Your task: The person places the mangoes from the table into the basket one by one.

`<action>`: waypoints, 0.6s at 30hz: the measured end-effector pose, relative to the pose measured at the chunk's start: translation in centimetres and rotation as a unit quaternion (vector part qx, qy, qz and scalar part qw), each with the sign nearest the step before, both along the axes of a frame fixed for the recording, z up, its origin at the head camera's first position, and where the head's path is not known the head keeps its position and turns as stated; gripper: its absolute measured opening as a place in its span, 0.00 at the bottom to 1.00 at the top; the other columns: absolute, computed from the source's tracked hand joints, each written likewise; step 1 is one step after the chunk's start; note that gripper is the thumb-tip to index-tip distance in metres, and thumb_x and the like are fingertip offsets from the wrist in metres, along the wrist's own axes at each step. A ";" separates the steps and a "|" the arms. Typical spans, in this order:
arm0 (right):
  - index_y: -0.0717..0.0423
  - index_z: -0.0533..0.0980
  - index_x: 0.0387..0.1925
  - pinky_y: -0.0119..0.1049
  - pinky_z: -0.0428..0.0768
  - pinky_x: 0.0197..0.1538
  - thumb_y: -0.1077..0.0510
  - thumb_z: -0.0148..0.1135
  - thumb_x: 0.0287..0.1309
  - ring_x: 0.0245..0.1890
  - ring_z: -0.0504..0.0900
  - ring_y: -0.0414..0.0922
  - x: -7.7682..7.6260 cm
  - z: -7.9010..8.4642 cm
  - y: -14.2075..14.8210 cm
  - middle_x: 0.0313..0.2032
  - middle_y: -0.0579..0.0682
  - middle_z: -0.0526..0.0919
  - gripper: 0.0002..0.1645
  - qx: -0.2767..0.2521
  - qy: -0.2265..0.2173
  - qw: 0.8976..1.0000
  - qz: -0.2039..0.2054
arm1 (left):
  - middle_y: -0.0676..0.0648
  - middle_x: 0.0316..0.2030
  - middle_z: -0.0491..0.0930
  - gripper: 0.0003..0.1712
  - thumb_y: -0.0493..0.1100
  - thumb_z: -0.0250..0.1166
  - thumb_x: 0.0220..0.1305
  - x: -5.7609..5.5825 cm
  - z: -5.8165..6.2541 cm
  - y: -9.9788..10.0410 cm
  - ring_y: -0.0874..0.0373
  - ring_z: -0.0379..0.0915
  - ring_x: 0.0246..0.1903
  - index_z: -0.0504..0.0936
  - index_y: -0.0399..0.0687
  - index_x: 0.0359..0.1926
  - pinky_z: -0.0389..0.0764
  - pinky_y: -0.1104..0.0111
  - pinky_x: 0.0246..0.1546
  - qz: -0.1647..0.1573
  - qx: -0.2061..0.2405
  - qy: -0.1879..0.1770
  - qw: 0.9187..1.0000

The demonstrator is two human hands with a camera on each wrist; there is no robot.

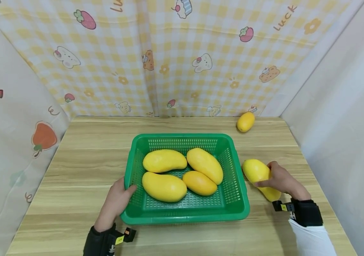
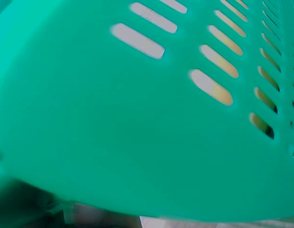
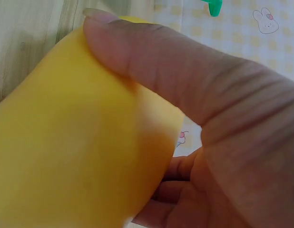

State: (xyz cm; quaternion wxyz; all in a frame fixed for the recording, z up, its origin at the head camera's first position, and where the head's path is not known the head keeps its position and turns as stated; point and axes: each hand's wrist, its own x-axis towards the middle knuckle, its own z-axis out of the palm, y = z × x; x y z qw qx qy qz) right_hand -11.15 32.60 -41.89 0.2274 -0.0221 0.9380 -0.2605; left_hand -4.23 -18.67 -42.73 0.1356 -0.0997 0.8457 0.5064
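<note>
A green plastic basket with slotted walls stands mid-table. My left hand grips its left rim, the thumb over the inner side and the fingers hidden outside. In the left wrist view the basket's wall fills nearly everything. Several yellow mangoes lie inside, among them a long one at front left and a smaller, more orange one. Right of the basket, my right hand grips another yellow mango. The right wrist view shows the thumb lying across this mango, fingers around its far side.
One small orange-yellow mango lies at the table's back right, near the checked curtain. The wooden table has white cloth walls on both sides.
</note>
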 end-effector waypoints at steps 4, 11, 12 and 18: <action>0.75 0.57 0.51 0.45 0.78 0.35 0.42 0.76 0.41 0.34 0.75 0.53 0.1 0.1 -0.1 0.37 0.64 0.73 0.53 0.011 0.005 1.000 -0.003 | 0.41 0.32 0.78 0.14 0.37 0.51 0.67 0.0 0.0 0.1 0.54 0.76 0.28 0.72 0.31 0.50 0.78 0.64 0.27 0.001 0.001 0.000 1.000; 0.77 0.57 0.50 0.45 0.77 0.33 0.42 0.77 0.39 0.31 0.76 0.53 0.2 0.6 -0.4 0.36 0.66 0.74 0.55 0.034 0.056 0.998 -0.005 | 0.41 0.33 0.78 0.15 0.37 0.51 0.68 0.1 0.2 0.1 0.53 0.76 0.29 0.72 0.31 0.50 0.78 0.64 0.27 0.000 0.002 0.000 1.000; 0.77 0.57 0.51 0.45 0.77 0.33 0.43 0.77 0.39 0.31 0.75 0.53 0.2 0.9 -0.4 0.36 0.67 0.74 0.55 0.035 0.067 0.997 -0.006 | 0.41 0.33 0.78 0.15 0.37 0.51 0.68 0.1 0.2 0.1 0.53 0.77 0.29 0.72 0.31 0.50 0.78 0.64 0.27 0.000 0.001 0.001 1.000; 0.78 0.56 0.53 0.45 0.76 0.31 0.44 0.77 0.40 0.30 0.75 0.55 0.4 2.9 -1.2 0.38 0.70 0.73 0.55 0.031 0.123 0.992 0.000 | 0.41 0.33 0.78 0.15 0.37 0.51 0.68 0.0 0.1 0.1 0.53 0.77 0.29 0.72 0.31 0.50 0.78 0.64 0.27 -0.001 -0.001 -0.001 1.000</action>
